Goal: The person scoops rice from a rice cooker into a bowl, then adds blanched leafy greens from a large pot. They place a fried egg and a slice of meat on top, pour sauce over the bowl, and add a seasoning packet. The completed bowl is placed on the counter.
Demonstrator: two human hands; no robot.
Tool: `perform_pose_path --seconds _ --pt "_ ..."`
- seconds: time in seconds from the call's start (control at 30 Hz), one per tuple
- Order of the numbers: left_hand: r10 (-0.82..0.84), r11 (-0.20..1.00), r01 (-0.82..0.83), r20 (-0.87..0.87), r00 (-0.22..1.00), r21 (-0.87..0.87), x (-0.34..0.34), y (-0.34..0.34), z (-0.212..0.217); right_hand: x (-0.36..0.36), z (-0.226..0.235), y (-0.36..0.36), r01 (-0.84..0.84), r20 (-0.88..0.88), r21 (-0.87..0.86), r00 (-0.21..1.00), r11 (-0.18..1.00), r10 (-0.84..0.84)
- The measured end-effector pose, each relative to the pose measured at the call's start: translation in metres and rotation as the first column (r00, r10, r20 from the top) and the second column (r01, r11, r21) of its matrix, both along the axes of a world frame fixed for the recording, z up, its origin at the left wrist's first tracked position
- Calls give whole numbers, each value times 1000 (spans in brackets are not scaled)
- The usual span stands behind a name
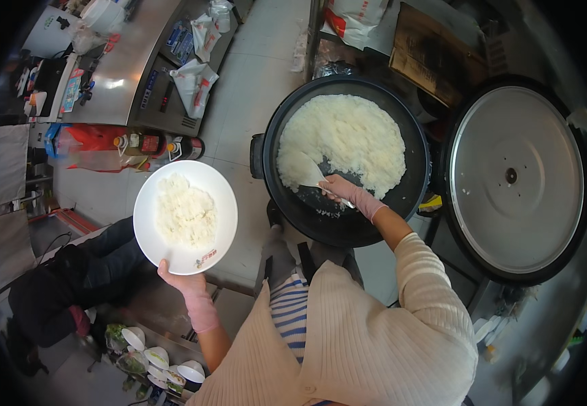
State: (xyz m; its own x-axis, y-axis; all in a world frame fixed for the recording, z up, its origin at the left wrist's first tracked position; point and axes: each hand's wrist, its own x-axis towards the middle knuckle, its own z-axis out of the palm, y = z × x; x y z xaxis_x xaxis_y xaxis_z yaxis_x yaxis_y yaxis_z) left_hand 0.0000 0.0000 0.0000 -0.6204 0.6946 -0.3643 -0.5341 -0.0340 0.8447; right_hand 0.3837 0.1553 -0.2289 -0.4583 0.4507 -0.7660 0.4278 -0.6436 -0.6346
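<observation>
Head view: right hand [341, 190] gripping white rice paddle [307, 170] by the handle, blade against the rice [348, 132] at the left of the black cooker pot [334, 234]. Rice heaped toward far side, dark pot bottom bare on near side. Left hand [186, 284] holding white bowl [144, 216] by its near rim, rice portion [186, 211] inside; bowl left of pot, apart from it. Round lid [510, 223] open, right of pot.

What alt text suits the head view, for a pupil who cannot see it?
A person's right hand holds a white paddle in a black cooker of rice; the left hand holds a white bowl with more rice. The open lid is at right.
</observation>
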Motion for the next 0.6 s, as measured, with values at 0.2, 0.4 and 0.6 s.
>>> perform_pose_path --seconds 0.2,0.4,0.6 --pt "-36 999 36 -12 999 28 2 6 8 -1 12 2 48 -93 62 995 997 -42" --pt "-112 993 113 -16 994 38 0 17 20 10 46 -5 124 -133 46 984 991 -116" --pt "-266 964 267 84 960 -4 9 42 5 51 134 -20 285 -80 75 957 956 -279"
